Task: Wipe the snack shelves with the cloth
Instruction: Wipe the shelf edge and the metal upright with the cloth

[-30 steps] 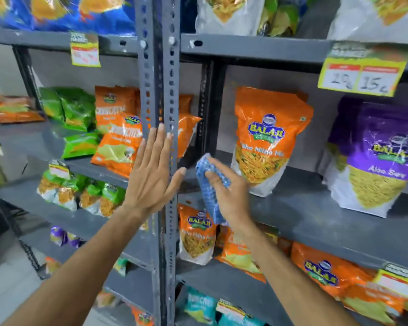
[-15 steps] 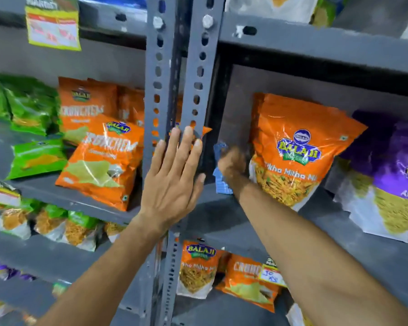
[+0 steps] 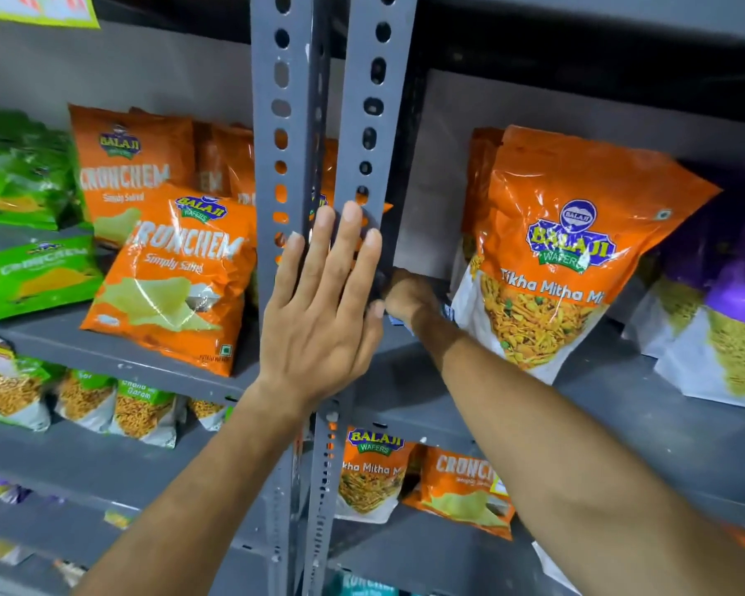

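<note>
Head view: my left hand (image 3: 319, 311) lay open on the post (image 3: 375, 135); my right hand (image 3: 407, 296), nearer the shelf (image 3: 620, 415), gripped the cloth (image 3: 398, 322) deep behind it

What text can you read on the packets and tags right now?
"BALAJI WAFERS", "Tikha Mitha Mi": big orange pouch.
"BALAJI WAFERS", "CRUNCHEM", "Simply Salted": front orange bag.
"CRUNCHEM": green bag.
"BALAJI WAFERS": lower pouch.
Price tag top left: unreadable.
</note>
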Motion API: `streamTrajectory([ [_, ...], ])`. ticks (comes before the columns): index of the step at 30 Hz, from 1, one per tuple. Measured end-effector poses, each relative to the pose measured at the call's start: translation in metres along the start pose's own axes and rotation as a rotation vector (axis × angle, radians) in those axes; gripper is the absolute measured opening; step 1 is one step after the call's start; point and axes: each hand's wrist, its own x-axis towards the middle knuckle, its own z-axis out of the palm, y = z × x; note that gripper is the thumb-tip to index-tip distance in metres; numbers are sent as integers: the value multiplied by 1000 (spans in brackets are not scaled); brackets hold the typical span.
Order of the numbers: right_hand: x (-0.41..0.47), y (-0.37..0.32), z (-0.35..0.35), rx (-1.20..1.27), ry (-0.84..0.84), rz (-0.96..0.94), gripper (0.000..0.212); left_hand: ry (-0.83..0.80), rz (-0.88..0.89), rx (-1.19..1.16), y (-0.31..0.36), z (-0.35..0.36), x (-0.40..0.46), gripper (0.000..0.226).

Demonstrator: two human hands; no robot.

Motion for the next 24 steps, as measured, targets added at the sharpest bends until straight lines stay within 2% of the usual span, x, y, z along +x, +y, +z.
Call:
streamTrajectory([
  [5,-76,-10,-10,-53,-14,-200,27,-4,-11,-4,0,-2,2,73],
  [7,-108,-14,-17,-83,-22,-263,17,-10,-16,-8,0,-3,2,71],
  [8,-121,-16,-20,-97,-23,-271,13,-13,-17,-13,1,-4,3,71],
  [11,-167,-24,-30,-139,-64,-246,19,-28,-16,-21,0,-4,3,71],
  [13,-185,-20,-31,-40,-53,-280,20,-29,-14,-18,-1,-4,2,72],
  [14,-186,-17,-34,91,-57,-274,24,-27,-11,-16,-2,-3,2,72],
  [16,-165,-12,-36,370,-28,-192,28,-18,-9,-17,-2,-2,2,72],
  [18,-127,-14,-42,470,130,-117,25,-5,-11,-21,-1,-1,1,70],
  [20,-87,-18,-46,460,268,-91,27,-4,-5,-21,-1,0,1,72],
  [21,-69,-18,-46,431,282,-41,29,-6,-1,-21,-1,0,1,73],
  [24,-22,-6,-28,211,160,93,33,-5,6,-20,-3,0,0,75],
])
